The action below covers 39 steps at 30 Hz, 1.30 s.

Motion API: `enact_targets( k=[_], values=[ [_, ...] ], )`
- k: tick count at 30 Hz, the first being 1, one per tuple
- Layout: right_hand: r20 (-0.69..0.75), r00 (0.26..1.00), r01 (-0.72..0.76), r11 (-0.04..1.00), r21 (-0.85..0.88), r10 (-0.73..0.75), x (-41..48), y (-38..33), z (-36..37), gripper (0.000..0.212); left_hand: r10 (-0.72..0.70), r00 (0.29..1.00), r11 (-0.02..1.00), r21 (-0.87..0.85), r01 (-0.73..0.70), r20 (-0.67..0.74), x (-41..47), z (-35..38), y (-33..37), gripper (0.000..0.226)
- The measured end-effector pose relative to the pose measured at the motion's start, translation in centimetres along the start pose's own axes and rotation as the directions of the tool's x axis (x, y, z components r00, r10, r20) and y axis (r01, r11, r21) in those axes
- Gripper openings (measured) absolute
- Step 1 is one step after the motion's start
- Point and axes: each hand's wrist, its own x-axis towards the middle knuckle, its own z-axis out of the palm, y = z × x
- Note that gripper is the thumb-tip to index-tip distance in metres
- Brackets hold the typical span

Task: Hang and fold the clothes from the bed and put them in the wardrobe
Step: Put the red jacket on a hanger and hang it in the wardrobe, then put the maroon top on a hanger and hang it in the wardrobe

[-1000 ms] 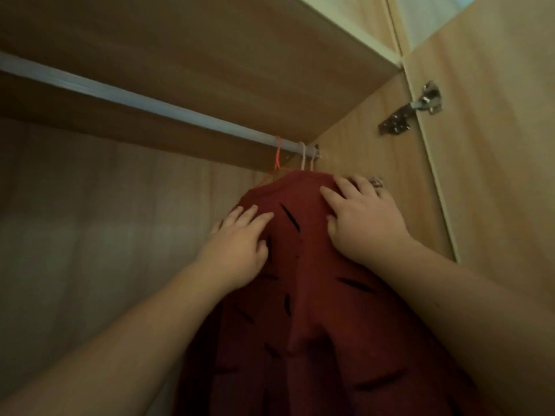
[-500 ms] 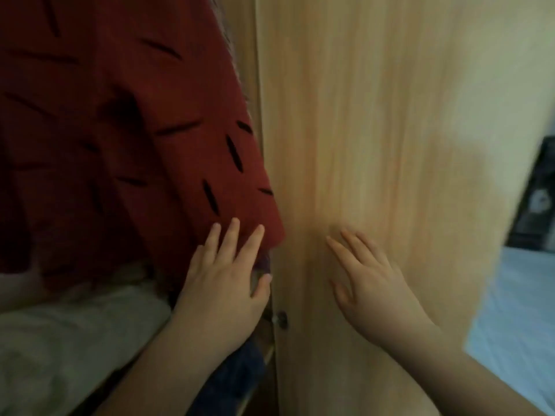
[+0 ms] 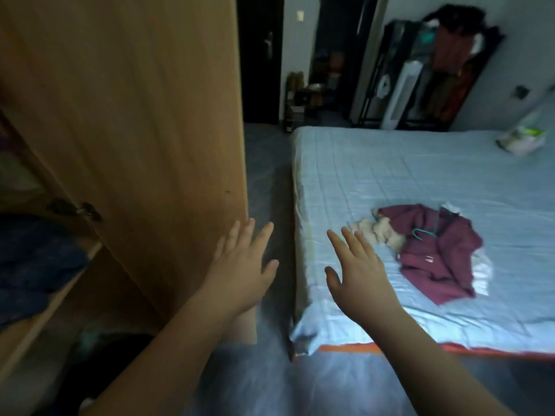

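Observation:
A maroon garment [image 3: 435, 250] lies crumpled on the light blue bed [image 3: 390, 163], with a green hanger [image 3: 422, 234] on top of it and a beige garment [image 3: 378, 231] at its left. White cloth [image 3: 480, 271] shows under its right side. My left hand [image 3: 243, 265] is spread with straight fingers by the lower edge of the open wardrobe door [image 3: 135, 115]; whether it touches the door I cannot tell. My right hand [image 3: 357, 271] is spread over the bed's near left corner and holds nothing.
Inside the wardrobe at the left, folded dark blue clothes [image 3: 33, 259] lie on a shelf. A strip of grey floor [image 3: 267, 175] runs between the door and the bed. A clothes rack [image 3: 444, 55] and a dark doorway [image 3: 258, 55] stand at the far wall. A light bundle [image 3: 522, 139] sits on the bed's far right.
My view has swung from the red hanging garment inside the wardrobe out to the bed. Both hands have left the garment and now hover spread in front of me.

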Motion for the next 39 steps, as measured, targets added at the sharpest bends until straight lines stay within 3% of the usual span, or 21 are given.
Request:
enact_targets(
  k=[8, 15, 25, 32, 39],
  values=[
    [-0.056, 0.969, -0.244, 0.969, -0.040, 0.242, -6.0, 21.2, -5.7, 0.067, 0.216, 0.974, 0.975, 0.048, -0.219, 0.067, 5.0, 8.6, 21.7, 0.073],
    [-0.009, 0.934, -0.357, 0.934, -0.028, 0.357, -8.3, 32.2, -9.8, 0.066, 0.371, 0.918, 0.927, -0.010, -0.374, 0.138, 8.0, 14.4, 35.5, 0.069],
    [0.082, 0.907, -0.413, 0.910, -0.020, 0.413, -2.7, 43.0, -7.1, 0.067, 0.402, 0.878, 0.913, -0.046, -0.404, 0.262, 18.4, 21.7, 41.6, 0.069],
    [0.238, 0.863, -0.433, 0.895, -0.106, 0.446, 6.6, 52.8, -4.6, 0.064, 0.392, 0.853, 0.919, -0.103, -0.381, 0.345, 30.9, 28.6, 45.3, 0.070],
    [0.312, 0.812, -0.504, 0.862, -0.052, 0.493, 16.0, 60.7, 0.1, 0.060, 0.350, 0.841, 0.935, -0.107, -0.337, 0.413, 41.0, 33.6, 47.6, 0.073]
  ],
)
